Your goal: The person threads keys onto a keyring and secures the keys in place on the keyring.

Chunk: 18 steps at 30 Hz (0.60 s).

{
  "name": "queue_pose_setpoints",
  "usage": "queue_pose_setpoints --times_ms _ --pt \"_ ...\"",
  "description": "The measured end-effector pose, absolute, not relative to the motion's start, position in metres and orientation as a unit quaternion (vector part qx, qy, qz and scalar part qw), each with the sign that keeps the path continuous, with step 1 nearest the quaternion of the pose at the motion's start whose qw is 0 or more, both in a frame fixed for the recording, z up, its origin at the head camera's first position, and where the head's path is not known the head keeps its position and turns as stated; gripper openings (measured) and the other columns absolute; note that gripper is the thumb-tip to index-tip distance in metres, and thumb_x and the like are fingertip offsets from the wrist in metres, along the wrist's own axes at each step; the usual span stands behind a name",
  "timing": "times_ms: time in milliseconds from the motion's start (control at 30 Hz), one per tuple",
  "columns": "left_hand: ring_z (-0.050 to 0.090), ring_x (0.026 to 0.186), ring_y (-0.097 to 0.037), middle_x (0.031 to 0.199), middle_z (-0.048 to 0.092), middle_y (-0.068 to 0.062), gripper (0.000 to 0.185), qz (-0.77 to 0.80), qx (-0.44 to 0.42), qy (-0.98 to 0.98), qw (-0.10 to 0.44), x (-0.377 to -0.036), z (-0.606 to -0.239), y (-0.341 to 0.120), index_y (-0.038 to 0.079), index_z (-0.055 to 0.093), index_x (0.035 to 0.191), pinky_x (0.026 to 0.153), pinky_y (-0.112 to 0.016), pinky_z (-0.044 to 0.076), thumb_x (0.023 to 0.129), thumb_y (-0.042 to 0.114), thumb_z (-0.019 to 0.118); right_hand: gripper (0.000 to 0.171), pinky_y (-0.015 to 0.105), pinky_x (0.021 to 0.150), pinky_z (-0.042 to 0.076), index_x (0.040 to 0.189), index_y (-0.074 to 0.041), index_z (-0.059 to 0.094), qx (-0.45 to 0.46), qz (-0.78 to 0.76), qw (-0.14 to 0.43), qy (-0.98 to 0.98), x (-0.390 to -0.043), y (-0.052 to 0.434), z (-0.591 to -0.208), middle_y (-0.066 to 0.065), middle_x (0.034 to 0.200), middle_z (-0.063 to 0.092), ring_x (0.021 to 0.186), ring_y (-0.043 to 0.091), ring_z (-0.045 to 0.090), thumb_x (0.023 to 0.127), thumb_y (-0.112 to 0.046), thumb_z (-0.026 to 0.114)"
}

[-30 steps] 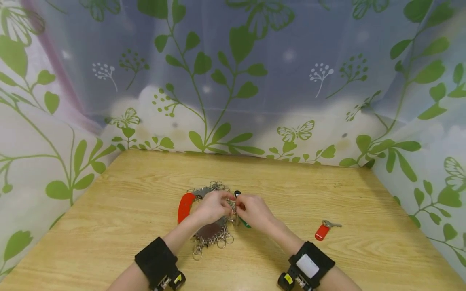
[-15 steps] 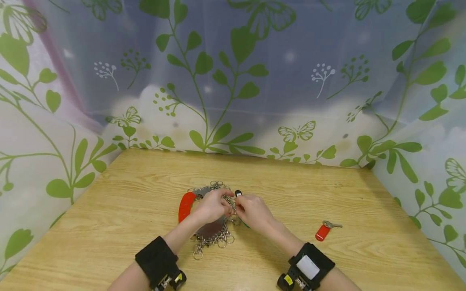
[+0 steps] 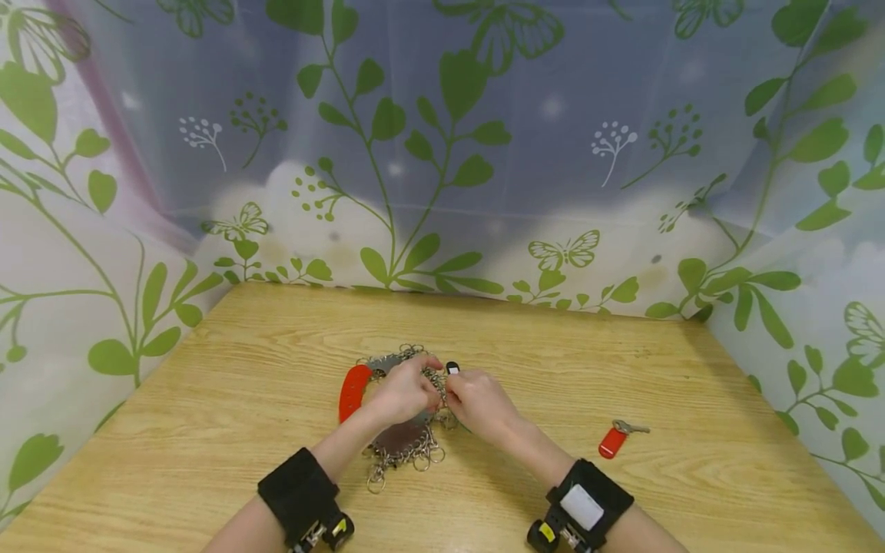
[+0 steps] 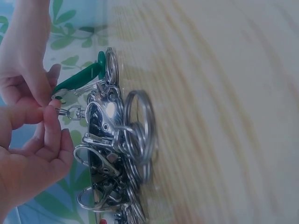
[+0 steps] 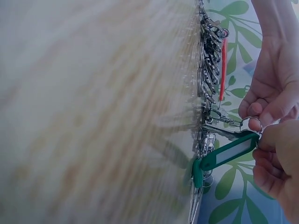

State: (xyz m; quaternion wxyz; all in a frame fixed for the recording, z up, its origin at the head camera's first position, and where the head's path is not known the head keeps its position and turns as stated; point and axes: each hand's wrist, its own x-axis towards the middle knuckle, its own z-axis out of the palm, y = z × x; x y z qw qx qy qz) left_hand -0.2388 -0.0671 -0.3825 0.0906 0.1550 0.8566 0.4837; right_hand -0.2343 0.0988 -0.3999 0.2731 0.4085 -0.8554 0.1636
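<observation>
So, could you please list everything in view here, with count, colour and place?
Key organiser: one, silver metal plate hung with many rings and clips, red handle on its left side, lying at the table's centre under the hands.
Green key tag: one, green with a white label, at the organiser's right edge, a silver key with it.
Red key tag: one, red, with a silver key, lying apart on the right of the table.
Table: one, light wood.
Curtain: one, pale with green leaves and butterflies, round the table.
Wristbands: two, black, one on each wrist.
Left hand: pinches a small silver ring.
Right hand: holds the green key tag.
</observation>
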Motion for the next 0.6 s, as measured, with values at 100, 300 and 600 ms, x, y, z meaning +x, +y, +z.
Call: queue_pose_setpoints --times_ms 100,300,600 --pt "0.057 0.061 -0.019 0.067 0.064 -0.004 0.053 0.476 0.154 0.861 0.09 -0.2389 -0.3825 -0.0663 0.001 0.047 0.125 0.055 -0.027 0.039 0.074 -0.009 0.057 0.021 0.023 0.055 0.042 0.066 -0.01 0.054 0.414 0.141 0.287 -0.852 -0.234 0.0986 -0.3997 -0.001 0.061 0.052 0.056 0.011 0.048 0.075 0.004 0.068" --pt "0.056 0.06 -0.017 0.07 0.065 -0.005 0.055 0.493 0.157 0.849 0.107 -0.2383 -0.3833 -0.0651 0.001 0.046 0.126 0.054 -0.027 0.039 0.074 -0.01 0.059 0.019 0.023 0.057 0.044 0.067 -0.008 0.056 0.433 0.129 0.312 -0.836 -0.2344 0.0987 -0.3991 0.0 0.063 0.053 0.058 0.012 0.049 0.074 0.002 0.071" --pt "0.058 0.062 -0.024 0.069 0.064 -0.011 0.055 0.506 0.166 0.841 0.101 -0.2395 -0.3858 -0.0653 -0.002 0.045 0.127 0.052 -0.027 0.035 0.073 -0.012 0.054 0.021 0.023 0.057 0.042 0.067 -0.008 0.053 0.434 0.128 0.303 -0.839 -0.2347 0.1018 -0.3976 0.001 0.064 0.054 0.061 0.014 0.051 0.075 0.003 0.069"
